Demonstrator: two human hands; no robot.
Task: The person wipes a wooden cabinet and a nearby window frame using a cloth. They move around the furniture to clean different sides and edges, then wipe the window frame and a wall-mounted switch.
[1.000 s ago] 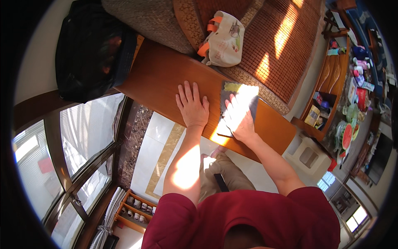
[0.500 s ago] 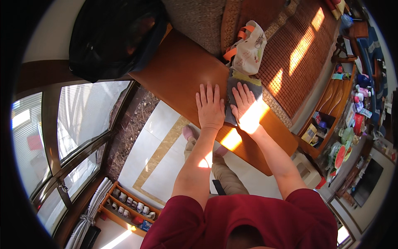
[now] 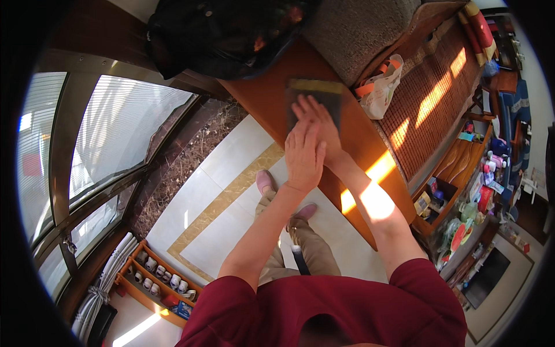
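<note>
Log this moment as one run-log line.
left hand: flat, over right hand | right hand: flat on dark cloth | cloth on wooden bench

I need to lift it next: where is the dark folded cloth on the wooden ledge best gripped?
Probably at the far edge of the dark folded cloth, coming from above. It lies flat on the wooden ledge, and that end is bare; the right hand presses on the near part, with the left hand laid over it.
</note>
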